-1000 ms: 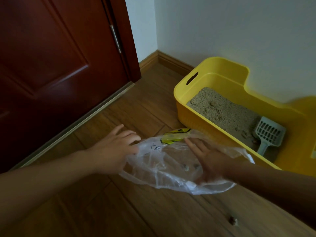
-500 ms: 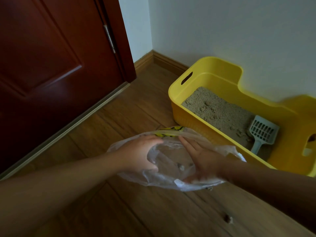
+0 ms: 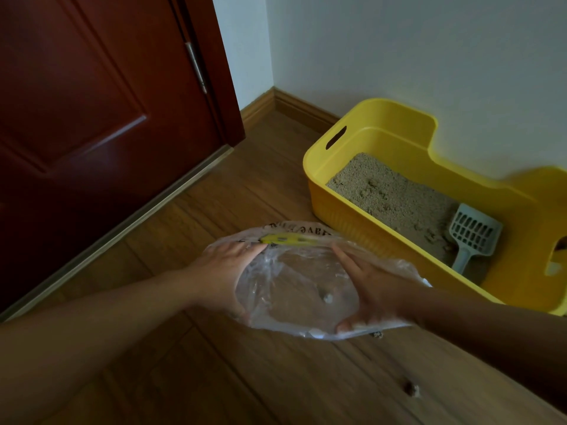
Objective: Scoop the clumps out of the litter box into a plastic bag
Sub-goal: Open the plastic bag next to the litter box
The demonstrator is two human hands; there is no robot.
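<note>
You are working in dim, flat indoor light. The white wall (image 3: pixel 429 50) is the brightest area, while the dark red door (image 3: pixel 92 118) shows only a faint sheen across its panel. Your forearms sit in deep shade near the bottom edge. The far right rim of the yellow litter box (image 3: pixel 383 139) looks smeared, and straight lines bow slightly toward the frame edges.

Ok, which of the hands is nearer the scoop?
Right. The right hand holds the plastic bag on the side toward the litter box; the scoop lies inside. The left hand holds the far side.
</note>
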